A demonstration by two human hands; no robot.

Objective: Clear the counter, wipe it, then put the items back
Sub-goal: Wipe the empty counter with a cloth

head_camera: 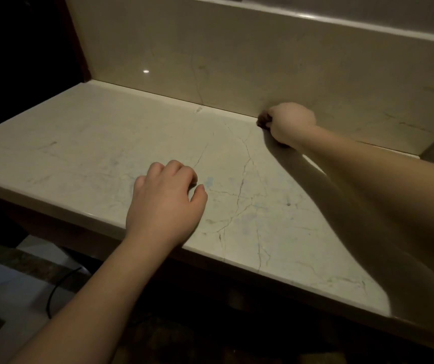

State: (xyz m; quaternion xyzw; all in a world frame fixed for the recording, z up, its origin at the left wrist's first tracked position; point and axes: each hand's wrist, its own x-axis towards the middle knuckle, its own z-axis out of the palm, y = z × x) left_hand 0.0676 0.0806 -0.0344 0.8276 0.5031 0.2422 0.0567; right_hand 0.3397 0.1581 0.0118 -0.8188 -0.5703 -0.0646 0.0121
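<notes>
The pale marble counter [84, 143] with thin dark veins fills the middle of the view, and no items stand on the part I can see. My left hand [166, 203] rests on it near the front edge, fingers curled loosely and holding nothing. My right hand [288, 123] reaches to the back of the counter where it meets the backsplash. It is closed around a small dark thing, perhaps a cloth [263, 120], of which only a bit shows past the fingers.
A marble backsplash [237, 56] rises along the back of the counter. At the left lies a dark opening [13, 48]. Below the front edge are a pale floor [13, 290] and a black cable [61, 285].
</notes>
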